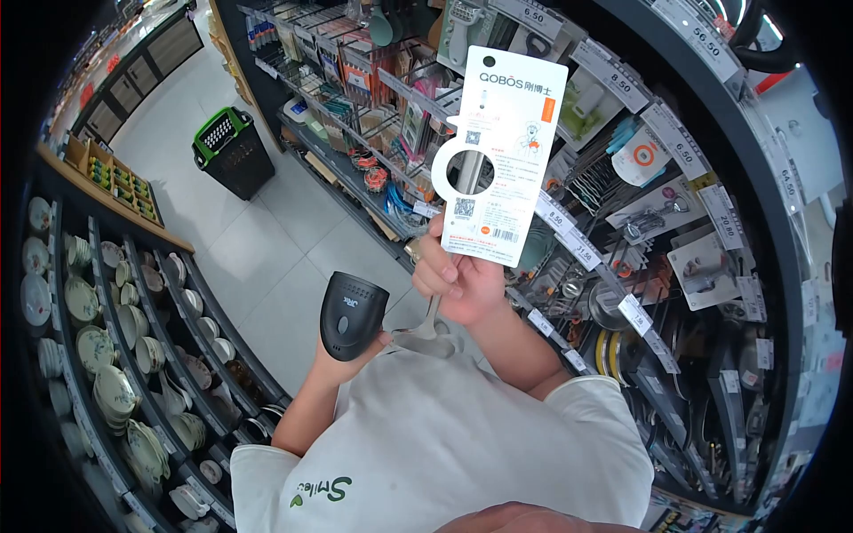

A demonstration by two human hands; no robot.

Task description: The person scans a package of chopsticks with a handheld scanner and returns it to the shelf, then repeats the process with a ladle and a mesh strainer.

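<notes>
My left hand [348,362] grips a black handheld barcode scanner [352,313] at chest height, its head pointing up. My right hand [458,282] holds a metal spoon [425,336] fixed to a white packaging card [506,151] printed "QOBOS". The card is raised upright in front of the shelves, its barcode and QR codes facing me, and the spoon's bowl hangs below my fist, close to the scanner. The two hands are nearly side by side.
Racks of kitchen utensils with price tags [622,178] fill the right side and the top. Shelves of ceramic bowls and plates [107,355] line the left. A black shopping basket with green trim [233,151] stands on the tiled aisle floor [267,258].
</notes>
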